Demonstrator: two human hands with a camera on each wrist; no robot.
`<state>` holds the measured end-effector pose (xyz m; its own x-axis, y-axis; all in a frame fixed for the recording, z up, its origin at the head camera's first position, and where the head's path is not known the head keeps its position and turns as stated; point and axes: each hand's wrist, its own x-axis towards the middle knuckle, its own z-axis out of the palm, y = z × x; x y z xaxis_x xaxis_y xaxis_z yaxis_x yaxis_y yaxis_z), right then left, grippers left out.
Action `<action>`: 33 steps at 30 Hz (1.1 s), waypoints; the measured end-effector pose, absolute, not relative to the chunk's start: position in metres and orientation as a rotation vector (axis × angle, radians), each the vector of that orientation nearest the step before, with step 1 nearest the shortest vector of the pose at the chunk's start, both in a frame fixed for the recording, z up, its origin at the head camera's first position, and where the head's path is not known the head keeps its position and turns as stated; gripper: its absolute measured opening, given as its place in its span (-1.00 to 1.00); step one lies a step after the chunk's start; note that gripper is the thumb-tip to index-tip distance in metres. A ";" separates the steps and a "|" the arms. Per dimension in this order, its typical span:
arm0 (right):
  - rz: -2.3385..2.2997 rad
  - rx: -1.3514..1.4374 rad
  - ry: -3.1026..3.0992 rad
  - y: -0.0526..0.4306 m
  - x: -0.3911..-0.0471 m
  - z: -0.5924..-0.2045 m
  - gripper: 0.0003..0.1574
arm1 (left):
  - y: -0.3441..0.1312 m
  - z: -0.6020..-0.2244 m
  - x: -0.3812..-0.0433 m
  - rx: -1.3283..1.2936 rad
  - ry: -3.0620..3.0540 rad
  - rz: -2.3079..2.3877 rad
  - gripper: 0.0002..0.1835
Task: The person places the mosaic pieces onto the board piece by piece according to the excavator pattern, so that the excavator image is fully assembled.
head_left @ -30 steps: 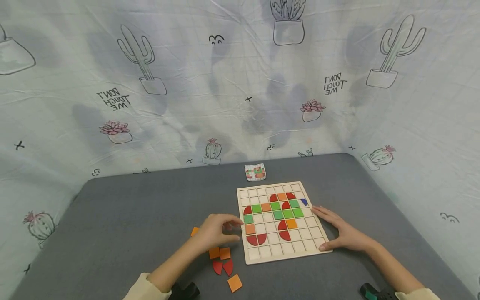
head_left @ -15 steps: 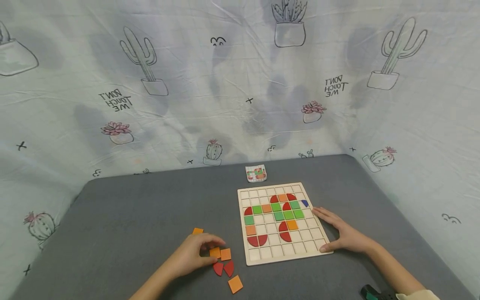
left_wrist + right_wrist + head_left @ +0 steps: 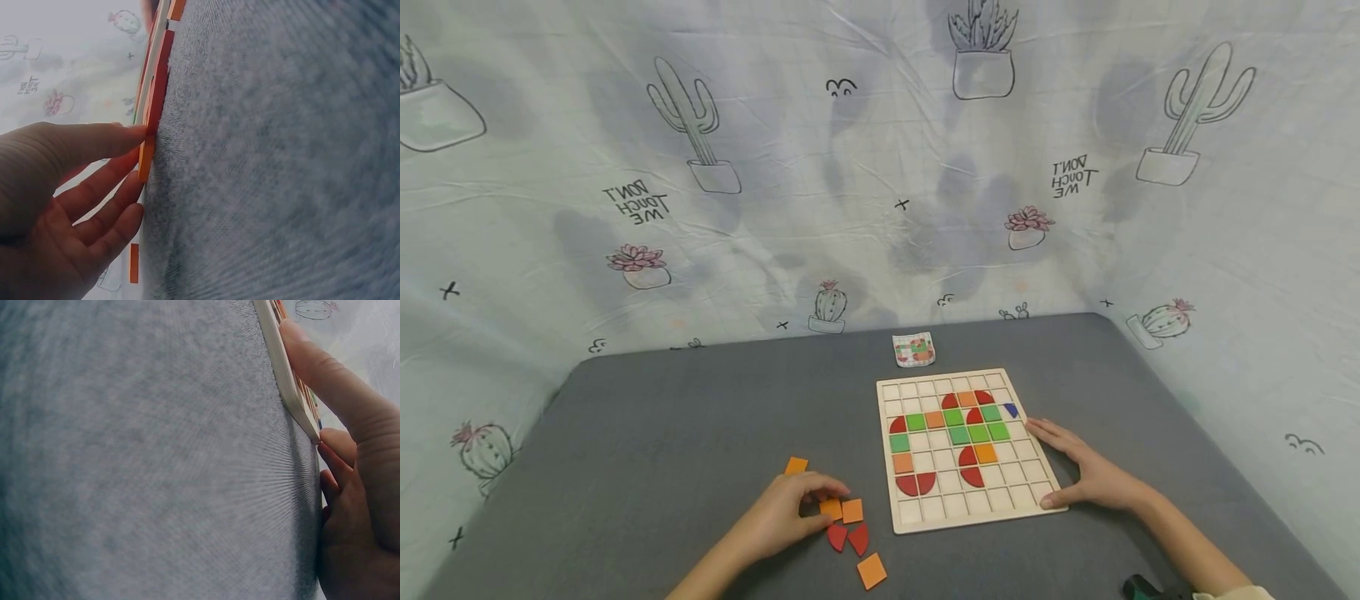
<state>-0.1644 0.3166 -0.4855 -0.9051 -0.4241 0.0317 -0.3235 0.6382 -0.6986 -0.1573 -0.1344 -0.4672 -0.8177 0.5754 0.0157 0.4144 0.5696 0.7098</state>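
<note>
My left hand (image 3: 786, 512) is low over the loose tiles, thumb and fingers around an orange square tile (image 3: 831, 509). In the left wrist view the thumb tip meets that orange tile (image 3: 146, 159) beside a red quarter-circle piece (image 3: 161, 81). My right hand (image 3: 1090, 471) rests at the right edge of a wooden grid board (image 3: 895, 521). Its thumb lies on the board's near right corner, and its fairly straight fingers reach along the side. In the right wrist view the thumb presses on the board's rim (image 3: 281, 369). Red, green and orange pieces sit in the grid.
More orange squares (image 3: 872, 572) and two red quarter-circles (image 3: 859, 539) lie left of the board. A small pattern card (image 3: 913, 350) is behind it. A blue piece (image 3: 1011, 410) sits near its right edge. A dark object (image 3: 1142, 587) shows beside the right forearm.
My left hand has moved left and toward me, from the board's left edge down to the loose orange tiles. The right hand has stayed on the board. The head view has shifted slightly.
</note>
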 end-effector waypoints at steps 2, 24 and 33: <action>-1.114 -0.631 2.723 0.316 -0.164 -0.485 0.21 | -0.134 -0.467 -0.157 0.824 2.591 1.082 -0.68; -1.106 -0.708 2.753 0.317 -0.164 -0.487 0.22 | -0.140 -0.471 -0.162 0.868 2.832 1.032 -0.70; -1.105 -0.713 2.759 0.317 -0.164 -0.487 0.23 | -0.141 -0.473 -0.163 0.894 2.817 1.038 -0.65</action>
<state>-0.1642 0.3174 -0.4871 -0.8876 -0.4514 0.0918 -0.3899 0.6303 -0.6713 -0.1629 -0.1414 -0.4731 -0.8371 0.5163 0.1808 0.5102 0.6177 0.5984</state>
